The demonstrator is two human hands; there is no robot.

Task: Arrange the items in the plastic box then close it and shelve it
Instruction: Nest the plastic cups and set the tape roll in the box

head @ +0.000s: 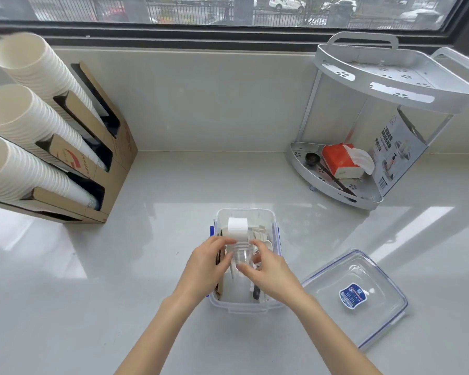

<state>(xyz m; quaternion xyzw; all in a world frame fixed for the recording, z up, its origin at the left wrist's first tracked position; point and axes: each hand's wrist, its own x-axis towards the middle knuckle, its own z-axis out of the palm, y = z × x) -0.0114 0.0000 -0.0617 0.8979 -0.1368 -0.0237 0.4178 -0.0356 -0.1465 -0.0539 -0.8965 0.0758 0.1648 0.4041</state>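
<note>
Carefully: your left hand and right hand cradle a clear cup between them; it looks light, slippery, crushable, so grip its sides.

My arms come up from the bottom edge of the frame bare to past the elbow, no sleeves showing. My left hand and right hand wear no gloves, rings, watch or bracelet; nails short and unpainted.
</note>
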